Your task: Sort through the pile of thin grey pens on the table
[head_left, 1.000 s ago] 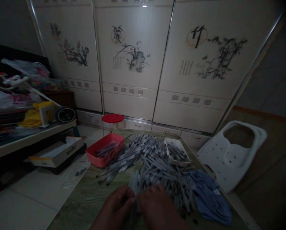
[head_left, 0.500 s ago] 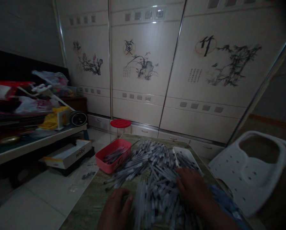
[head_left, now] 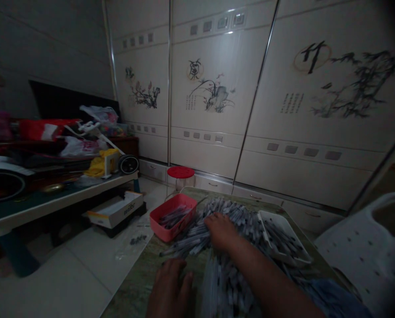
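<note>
A large heap of clear pens with dark tips [head_left: 230, 282] covers much of the table [head_left: 134, 282]. My right hand [head_left: 222, 232] lies on the far part of the heap, its fingers stretched over the pens; what is under the fingertips is hidden. Low in the view, my left hand [head_left: 171, 287] rests near the table's left side, left of the pens, with thumb and fingers apart and nothing in it. Beyond it stands a red plastic box [head_left: 164, 232] with some pens inside. At the right, a white tray [head_left: 305, 260] holds more pens.
A red round stool [head_left: 180, 172] stands behind the table. On the right is a white plastic chair [head_left: 359, 243], with blue cloth [head_left: 336, 296] near the table edge. A low bench [head_left: 68, 194] with bags and a scooter is at left, a shoe box [head_left: 118, 212] under it.
My right hand has moved left from beside the white tray to the far middle of the pen heap. My left hand stays near the table's left side. The view has turned left.
</note>
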`<state>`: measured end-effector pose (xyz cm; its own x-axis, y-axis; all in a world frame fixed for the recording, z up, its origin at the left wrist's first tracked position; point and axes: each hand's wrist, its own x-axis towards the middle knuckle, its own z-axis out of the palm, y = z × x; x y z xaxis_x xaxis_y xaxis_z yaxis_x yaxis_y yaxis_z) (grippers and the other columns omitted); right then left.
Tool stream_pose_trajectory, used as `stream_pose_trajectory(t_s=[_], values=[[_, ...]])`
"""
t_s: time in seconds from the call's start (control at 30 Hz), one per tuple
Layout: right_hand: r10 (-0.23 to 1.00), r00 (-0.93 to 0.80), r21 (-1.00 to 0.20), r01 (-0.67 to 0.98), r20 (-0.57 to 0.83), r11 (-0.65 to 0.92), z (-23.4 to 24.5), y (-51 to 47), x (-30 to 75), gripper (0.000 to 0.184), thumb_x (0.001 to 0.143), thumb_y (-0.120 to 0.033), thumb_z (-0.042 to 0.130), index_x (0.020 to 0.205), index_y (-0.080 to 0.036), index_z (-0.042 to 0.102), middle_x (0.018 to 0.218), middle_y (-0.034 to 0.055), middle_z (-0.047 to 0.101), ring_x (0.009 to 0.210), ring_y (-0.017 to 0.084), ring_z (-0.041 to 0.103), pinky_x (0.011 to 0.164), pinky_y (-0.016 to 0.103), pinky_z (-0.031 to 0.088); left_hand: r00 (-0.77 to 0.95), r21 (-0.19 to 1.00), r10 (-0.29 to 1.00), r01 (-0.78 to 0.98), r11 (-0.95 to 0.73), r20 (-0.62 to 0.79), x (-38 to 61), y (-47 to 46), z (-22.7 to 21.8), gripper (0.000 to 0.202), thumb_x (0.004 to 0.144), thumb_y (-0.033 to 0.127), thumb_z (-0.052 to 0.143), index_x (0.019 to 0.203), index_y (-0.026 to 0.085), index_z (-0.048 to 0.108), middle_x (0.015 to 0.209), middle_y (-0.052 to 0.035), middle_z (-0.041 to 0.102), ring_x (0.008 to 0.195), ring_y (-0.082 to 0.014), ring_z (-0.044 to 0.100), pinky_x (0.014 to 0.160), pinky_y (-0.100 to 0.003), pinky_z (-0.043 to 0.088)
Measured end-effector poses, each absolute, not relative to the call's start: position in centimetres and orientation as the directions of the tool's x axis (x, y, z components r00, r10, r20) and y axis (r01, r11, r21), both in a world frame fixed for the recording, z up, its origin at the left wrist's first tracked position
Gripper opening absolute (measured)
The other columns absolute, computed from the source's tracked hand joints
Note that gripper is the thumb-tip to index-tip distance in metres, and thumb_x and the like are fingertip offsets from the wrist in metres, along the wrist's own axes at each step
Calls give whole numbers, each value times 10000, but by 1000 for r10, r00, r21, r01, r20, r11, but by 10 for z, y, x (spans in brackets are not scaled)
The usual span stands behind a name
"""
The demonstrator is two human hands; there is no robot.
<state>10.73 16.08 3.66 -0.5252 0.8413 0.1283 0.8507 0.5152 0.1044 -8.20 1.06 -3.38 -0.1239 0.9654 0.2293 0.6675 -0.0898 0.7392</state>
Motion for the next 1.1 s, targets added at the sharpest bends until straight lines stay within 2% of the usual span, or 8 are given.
stream_pose_trajectory(t_s=[0.3, 0.4, 0.53, 0.63, 0.73, 0.8, 1.0, 1.1], values=[[836, -541, 132, 839, 95, 528, 28, 151, 119, 318, 1005, -341, 701, 1285, -194, 672, 1348, 88, 673, 1237, 294, 644, 1045, 547, 534, -120, 718, 969, 692, -75, 217, -87, 10, -32, 325, 968, 372, 534, 1159, 183, 718, 1213, -149, 724, 1179, -319, 657, 1049, -483, 489], [841, -534, 112, 844, 90, 524, 28, 143, 123, 247, 991, -202, 659, 1236, -192, 684, 1280, 81, 693, 1241, 298, 613, 1031, 500, 502, -120, 730, 971, 679, -72, 207, -87, 9, -31, 325, 970, 373, 537, 1161, 181, 715, 1202, -148, 726, 1173, -317, 658, 1038, -471, 489], [850, -519, 94, 854, 87, 512, 30, 135, 125, 330, 917, -63, 581, 1201, -191, 687, 1248, 117, 707, 1233, 308, 576, 1007, 430, 437, -120, 749, 976, 660, -60, 184, -86, 8, -32, 318, 971, 374, 537, 1162, 191, 712, 1187, -137, 732, 1151, -309, 667, 1021, -456, 492], [851, -518, 91, 855, 88, 511, 32, 131, 127, 253, 947, -91, 584, 1157, -184, 690, 1214, 101, 715, 1230, 293, 585, 1023, 428, 437, -104, 749, 979, 660, -64, 175, -86, 8, -31, 330, 976, 371, 529, 1169, 173, 710, 1185, -146, 729, 1146, -311, 665, 1016, -456, 489], [860, -502, 99, 864, 87, 494, 35, 127, 131, 143, 997, -219, 646, 1125, -177, 695, 1193, 71, 713, 1195, 274, 625, 1033, 471, 476, -102, 751, 984, 659, -43, 145, -85, 8, -29, 336, 977, 374, 522, 1162, 165, 709, 1169, -150, 732, 1134, -314, 670, 1010, -454, 489], [869, -487, 102, 872, 84, 479, 36, 124, 134, 162, 1005, -289, 670, 1120, -179, 698, 1177, 59, 715, 1176, 268, 642, 1023, 484, 496, -107, 754, 985, 656, -29, 132, -85, 7, -27, 338, 979, 384, 516, 1162, 175, 709, 1165, -144, 736, 1140, -311, 673, 1015, -443, 487], [884, -460, 85, 887, 86, 453, 37, 117, 142, 190, 934, -141, 637, 1112, -164, 700, 1154, 113, 750, 1181, 299, 625, 974, 404, 455, -104, 756, 986, 654, -32, 132, -83, 6, -23, 341, 981, 384, 512, 1167, 173, 703, 1177, -148, 740, 1143, -309, 676, 1012, -435, 488], [891, -445, 66, 896, 94, 440, 35, 116, 144, 184, 921, -126, 614, 1071, -161, 713, 1125, 136, 763, 1166, 309, 621, 941, 379, 433, -110, 761, 985, 648, -29, 132, -82, 6, -21, 342, 977, 385, 514, 1158, 168, 707, 1172, -155, 745, 1136, -310, 680, 1008, -436, 494]])
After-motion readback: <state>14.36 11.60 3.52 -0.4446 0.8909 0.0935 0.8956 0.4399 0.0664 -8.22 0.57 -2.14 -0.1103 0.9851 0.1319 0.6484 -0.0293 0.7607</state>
